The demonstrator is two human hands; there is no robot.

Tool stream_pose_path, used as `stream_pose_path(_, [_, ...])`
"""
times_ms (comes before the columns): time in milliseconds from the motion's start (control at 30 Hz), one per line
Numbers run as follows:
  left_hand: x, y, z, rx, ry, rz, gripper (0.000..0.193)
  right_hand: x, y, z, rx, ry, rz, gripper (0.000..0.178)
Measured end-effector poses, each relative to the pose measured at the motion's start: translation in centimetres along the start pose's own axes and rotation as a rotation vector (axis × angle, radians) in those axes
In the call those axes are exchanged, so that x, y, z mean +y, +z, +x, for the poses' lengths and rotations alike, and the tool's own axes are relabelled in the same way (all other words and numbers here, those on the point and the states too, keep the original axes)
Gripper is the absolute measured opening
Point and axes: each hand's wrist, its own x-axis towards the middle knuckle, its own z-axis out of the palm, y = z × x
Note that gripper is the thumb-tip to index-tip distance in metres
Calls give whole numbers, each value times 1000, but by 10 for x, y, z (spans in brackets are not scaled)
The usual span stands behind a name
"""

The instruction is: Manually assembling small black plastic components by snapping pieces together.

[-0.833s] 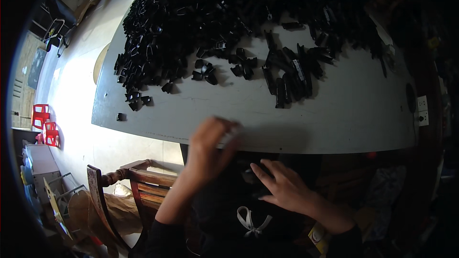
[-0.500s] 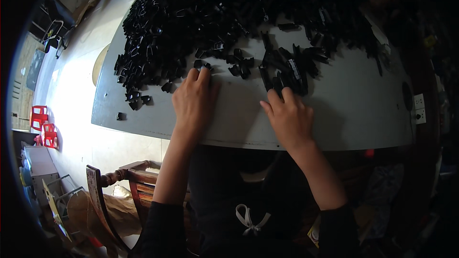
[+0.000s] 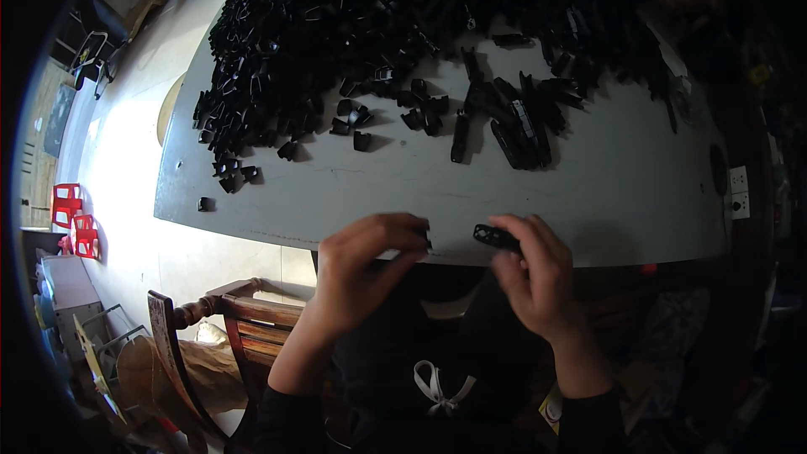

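Over the near edge of the grey table, my two hands face each other a short way apart. Between the thumb and fingers of my left hand is a small black plastic clip, mostly covered by the fingertips. My right hand pinches a longer black plastic piece with cut-outs at its end, pointing toward the left hand. Beyond them lie a few loose black clips and a cluster of long black pieces.
A big heap of small black clips covers the table's far left, and dark parts reach across the back. A wooden chair stands at the lower left. Red stools are on the floor further left. A wall socket is at the right.
Both hands have drawn back from the parts toward the table's near edge and turned toward each other. The left brought a small clip along, the right a long black piece.
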Motion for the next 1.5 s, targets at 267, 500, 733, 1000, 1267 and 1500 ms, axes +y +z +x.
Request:
stream_pose_path(267, [11,6,-7,-85,15,-64,17,-7,1,-1,-30,-262,-153,27])
stream_pose_path(500, [17,3,-6,-96,50,-88,19,-12,-8,-4,-97,-239,-153,26])
stream_pose_path(733, [8,6,-11,-152,53,-148,17,-7,-8,-8,-165,-238,-122,26])
stream_pose_path(1000, [24,28,-11,-344,-16,-853,56,1,39,-32,-224,-541,40,22])
stream_pose_path(1267, [-26,21,14,84,122,11,18,1,22,23,-221,-388,-438,10])
stream_pose_path(1500, [-55,3,61,332,19,751,15,67,14,102,-68,-476,-797,25])
